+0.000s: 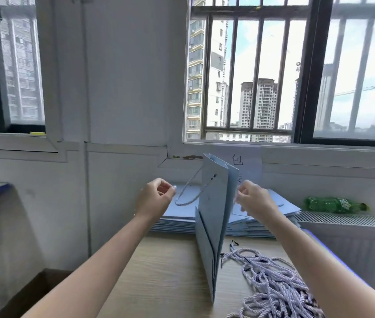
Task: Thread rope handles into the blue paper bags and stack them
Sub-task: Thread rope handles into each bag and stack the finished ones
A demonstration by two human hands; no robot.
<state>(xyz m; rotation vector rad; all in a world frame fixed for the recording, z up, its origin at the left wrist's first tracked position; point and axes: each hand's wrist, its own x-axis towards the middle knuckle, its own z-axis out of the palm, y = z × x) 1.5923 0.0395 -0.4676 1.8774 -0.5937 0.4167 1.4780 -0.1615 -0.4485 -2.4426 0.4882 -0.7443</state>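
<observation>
Blue paper bag (214, 203) upright, folded flat

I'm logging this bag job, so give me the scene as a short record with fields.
bag in work: blue paper bag standing on edge on the wooden table
left hand: pinching the rope handle threaded on the bag's left face
right hand: at the bag's right side, grip unclear
stack: flat blue bags behind
loose ropes: piled on the right

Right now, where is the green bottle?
In the head view the green bottle lies on its side at the far right, on top of the white radiator under the window, just right of the stack of blue bags.
</observation>
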